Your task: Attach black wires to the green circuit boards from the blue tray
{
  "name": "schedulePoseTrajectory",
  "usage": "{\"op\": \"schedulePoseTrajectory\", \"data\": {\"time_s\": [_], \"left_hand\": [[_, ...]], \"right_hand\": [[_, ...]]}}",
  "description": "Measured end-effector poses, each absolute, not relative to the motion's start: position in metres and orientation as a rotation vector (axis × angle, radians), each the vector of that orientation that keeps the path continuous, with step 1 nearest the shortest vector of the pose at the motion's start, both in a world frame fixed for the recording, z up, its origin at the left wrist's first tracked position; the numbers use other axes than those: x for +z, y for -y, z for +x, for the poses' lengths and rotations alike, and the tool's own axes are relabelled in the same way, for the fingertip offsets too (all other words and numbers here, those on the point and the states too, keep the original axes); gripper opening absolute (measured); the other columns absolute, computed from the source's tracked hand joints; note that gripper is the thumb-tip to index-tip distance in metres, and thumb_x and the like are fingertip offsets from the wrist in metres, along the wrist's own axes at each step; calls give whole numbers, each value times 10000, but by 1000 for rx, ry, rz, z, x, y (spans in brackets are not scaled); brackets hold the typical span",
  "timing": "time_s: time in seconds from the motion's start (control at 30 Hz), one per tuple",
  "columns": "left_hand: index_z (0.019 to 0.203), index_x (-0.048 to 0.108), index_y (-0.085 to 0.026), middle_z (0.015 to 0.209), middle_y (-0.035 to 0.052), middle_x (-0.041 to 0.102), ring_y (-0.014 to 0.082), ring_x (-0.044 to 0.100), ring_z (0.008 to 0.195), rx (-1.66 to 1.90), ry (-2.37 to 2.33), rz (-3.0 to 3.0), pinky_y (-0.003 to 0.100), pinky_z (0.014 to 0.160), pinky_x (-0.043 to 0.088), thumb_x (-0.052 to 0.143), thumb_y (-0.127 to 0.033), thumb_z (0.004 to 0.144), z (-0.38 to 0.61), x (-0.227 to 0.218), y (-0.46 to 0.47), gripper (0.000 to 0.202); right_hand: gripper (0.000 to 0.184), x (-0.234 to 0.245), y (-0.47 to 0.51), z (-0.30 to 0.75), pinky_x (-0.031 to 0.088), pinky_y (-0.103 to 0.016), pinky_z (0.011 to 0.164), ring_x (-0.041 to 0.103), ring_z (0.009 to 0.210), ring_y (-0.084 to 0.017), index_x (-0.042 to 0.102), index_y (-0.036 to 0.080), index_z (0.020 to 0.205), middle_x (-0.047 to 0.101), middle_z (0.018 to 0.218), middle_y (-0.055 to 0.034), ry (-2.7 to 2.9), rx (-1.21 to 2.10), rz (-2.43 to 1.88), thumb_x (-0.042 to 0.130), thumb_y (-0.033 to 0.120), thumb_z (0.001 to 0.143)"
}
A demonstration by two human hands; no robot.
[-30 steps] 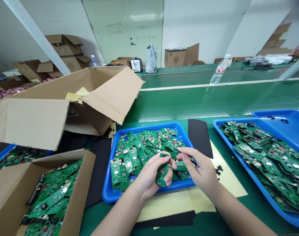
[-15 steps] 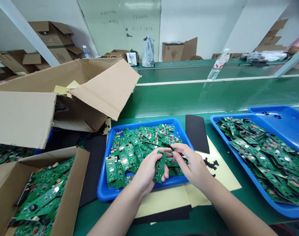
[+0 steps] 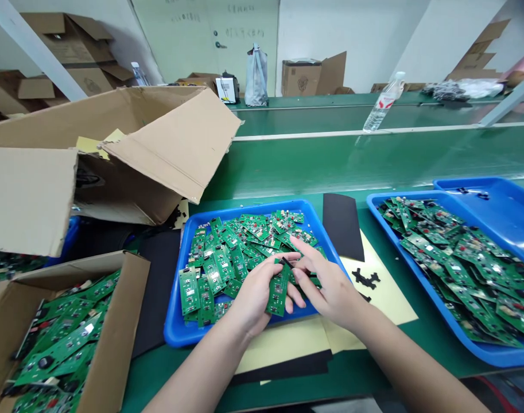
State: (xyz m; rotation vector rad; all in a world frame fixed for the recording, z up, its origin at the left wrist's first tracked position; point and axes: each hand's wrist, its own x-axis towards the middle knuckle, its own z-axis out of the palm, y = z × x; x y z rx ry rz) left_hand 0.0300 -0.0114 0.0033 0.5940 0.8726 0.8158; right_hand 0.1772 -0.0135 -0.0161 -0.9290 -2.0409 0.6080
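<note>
A small green circuit board [image 3: 278, 292] rests in my left hand [image 3: 253, 298], whose fingers wrap round it from the side and below. My right hand [image 3: 326, 282] pinches a short black strip [image 3: 287, 263] between thumb and finger, at the upper end of that board. Whether the strip touches the board I cannot tell. Both hands are over the front of a blue tray [image 3: 172, 321] heaped with green circuit boards [image 3: 221, 267]. Small black pieces [image 3: 365, 279] lie on yellow paper [image 3: 393, 295] to the right of my right hand.
At right stands another blue tray [image 3: 468, 353] full of boards, with a further blue tray [image 3: 503, 201] behind. A cardboard box [image 3: 111, 344] of boards and a large open carton [image 3: 175, 146] are at left. Black sheets [image 3: 342, 226] flank the middle tray. A water bottle [image 3: 384, 103] stands behind.
My right hand has brought the black strip left and down to the upper end of the board. The whole view has shifted slightly.
</note>
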Motion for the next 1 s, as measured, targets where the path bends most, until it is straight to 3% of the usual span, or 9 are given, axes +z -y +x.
{"op": "schedulePoseTrajectory", "data": {"time_s": [0.3, 0.47, 1.0], "left_hand": [[1139, 541, -81, 567, 32, 627, 126, 539, 381, 824, -855, 570, 185, 325, 368, 421, -171, 756, 30, 0, 12, 412], [1131, 537, -76, 465, -2, 571, 117, 491, 335, 827, -861, 582, 187, 323, 351, 434, -191, 746, 30, 1, 12, 415], [1147, 532, -68, 473, 21, 600, 123, 485, 323, 830, -860, 585, 197, 331, 347, 409, -226, 780, 31, -1, 12, 418]], "right_hand": [[498, -13, 13, 176, 529, -281, 631, 588, 566, -128, 261, 179, 1398, 589, 622, 37, 2096, 621, -813, 348, 92, 915], [493, -12, 12, 175, 535, -282, 621, 593, 563, -130, 263, 172, 1394, 598, 631, 30, 2111, 616, -822, 336, 88, 915], [476, -17, 12, 175, 529, -284, 599, 616, 620, -156, 303, 182, 1384, 621, 671, 5, 2108, 510, -930, 364, 112, 917]]}}
